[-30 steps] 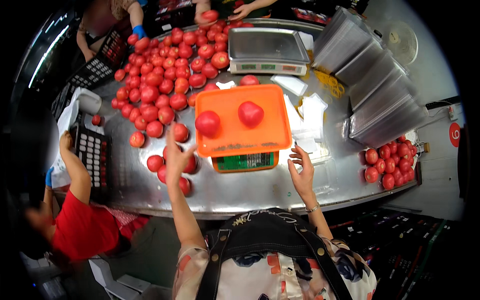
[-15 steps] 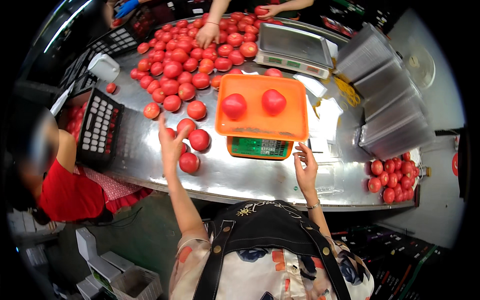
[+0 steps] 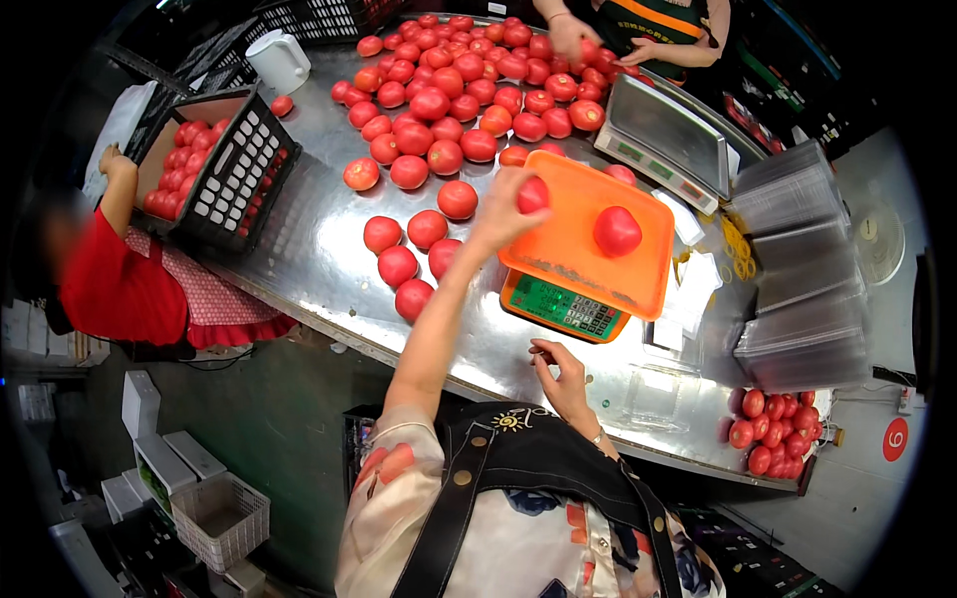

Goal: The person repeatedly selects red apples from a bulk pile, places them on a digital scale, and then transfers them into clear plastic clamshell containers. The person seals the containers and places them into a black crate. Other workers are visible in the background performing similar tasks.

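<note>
My left hand (image 3: 503, 211) reaches over the orange pan of a digital scale (image 3: 593, 264), its fingers closed round a red tomato (image 3: 533, 195) at the pan's left edge. A second tomato (image 3: 617, 231) rests on the pan, right of the first. Below the pan, the green display and keypad (image 3: 565, 304) face me. My right hand (image 3: 561, 377) hovers near the table's front edge, fingers loosely bent and apart, with nothing visible in it. Left of the scale lie several loose tomatoes (image 3: 398, 265), close to my left forearm.
A big heap of tomatoes (image 3: 439, 85) covers the far side, where a co-worker's hands (image 3: 575, 40) reach in. A silver scale (image 3: 666, 135) stands behind. Stacked clear plastic boxes (image 3: 802, 289) and more tomatoes (image 3: 776, 434) are at right. At left, another person stands beside a black crate (image 3: 239, 174).
My left hand has moved right from the loose tomatoes to the pan and closed round its left tomato. My right hand has drawn back toward me. The view has shifted.
</note>
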